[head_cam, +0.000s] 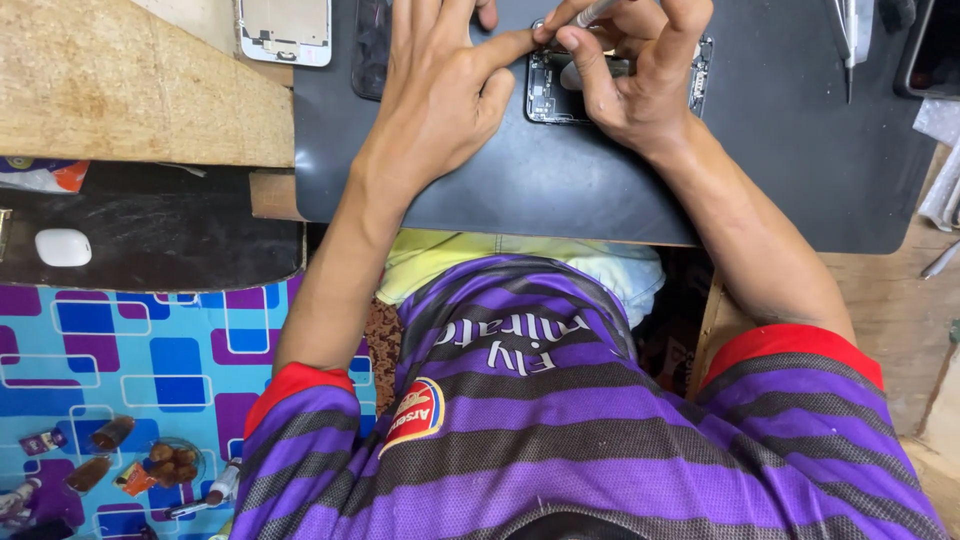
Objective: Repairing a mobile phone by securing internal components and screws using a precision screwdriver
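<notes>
Opened phone on the dark mat

Your left hand (440, 95) presses its forefinger flat on the opened phone (550, 90); your right hand (630, 75) keeps a narrow grip on a slim tool (592, 12).

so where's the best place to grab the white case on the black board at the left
Take the white case by its two long sides, coming straight down from above. It is a small rounded oval lying flat on the black board with bare space all round it, so a pinch across the narrow width should hold better than one on the curved ends. Both hands are busy at the phone.
</notes>
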